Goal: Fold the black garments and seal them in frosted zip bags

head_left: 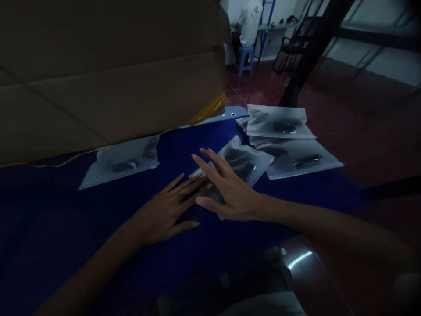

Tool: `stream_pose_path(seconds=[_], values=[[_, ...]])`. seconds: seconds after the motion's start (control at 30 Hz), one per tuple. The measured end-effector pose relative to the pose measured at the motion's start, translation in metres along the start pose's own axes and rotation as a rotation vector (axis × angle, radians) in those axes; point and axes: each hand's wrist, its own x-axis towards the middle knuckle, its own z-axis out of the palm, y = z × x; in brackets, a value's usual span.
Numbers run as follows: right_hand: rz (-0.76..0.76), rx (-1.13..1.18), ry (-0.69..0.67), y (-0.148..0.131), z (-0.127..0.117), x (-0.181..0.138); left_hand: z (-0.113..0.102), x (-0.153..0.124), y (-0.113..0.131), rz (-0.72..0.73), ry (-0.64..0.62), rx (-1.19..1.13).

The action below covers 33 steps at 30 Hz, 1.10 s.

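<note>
A frosted zip bag point(245, 160) with something dark inside lies slanted on the blue table, partly hidden under my right hand point(226, 186). That hand is spread over the bag's near left part, thumb apart from the fingers. My left hand point(171, 208) is also spread, its fingertips at the bag's left edge and close to my right thumb. Whether the fingertips press on the bag I cannot tell. Neither hand grips anything. To the right lie several similar bags in an overlapping pile point(276, 120). Another frosted bag point(128, 160) rests at the left.
A large cardboard box point(115, 79) stands along the table's back left, with yellow plastic point(210, 107) at its lower corner. The blue table point(148, 272) ends at the right above a red tiled floor point(329, 105). A dark slanted post point(309, 57) and a seated person point(250, 22) are beyond.
</note>
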Motion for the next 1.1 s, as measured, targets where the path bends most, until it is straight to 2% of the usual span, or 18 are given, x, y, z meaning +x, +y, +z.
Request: stream_pose_path(seconds=[0.13,0.37,0.5,0.7,0.77,0.97,1.1], values=[[-0.045,-0.004,-0.03,0.003,-0.005,0.0,-0.001,0.001,0.0,-0.012,0.02,0.078],[-0.168,-0.29,-0.122,0.008,0.0,-0.002,-0.001,-0.004,-0.002,-0.114,0.034,0.196],[-0.238,-0.368,-0.098,0.013,-0.001,-0.001,-0.005,-0.009,-0.007,-0.179,0.054,0.226],[-0.219,-0.48,-0.147,0.022,-0.016,-0.001,-0.003,-0.019,-0.017,-0.383,0.038,0.256],[-0.194,-0.514,-0.163,0.027,-0.02,-0.001,0.0,-0.021,-0.018,-0.41,0.034,0.265],[-0.051,-0.665,-0.1,0.036,-0.019,0.002,0.001,-0.017,-0.012,-0.375,0.127,0.306],[-0.049,-0.664,-0.045,0.029,-0.011,0.001,-0.002,-0.009,-0.002,-0.248,0.221,0.341]])
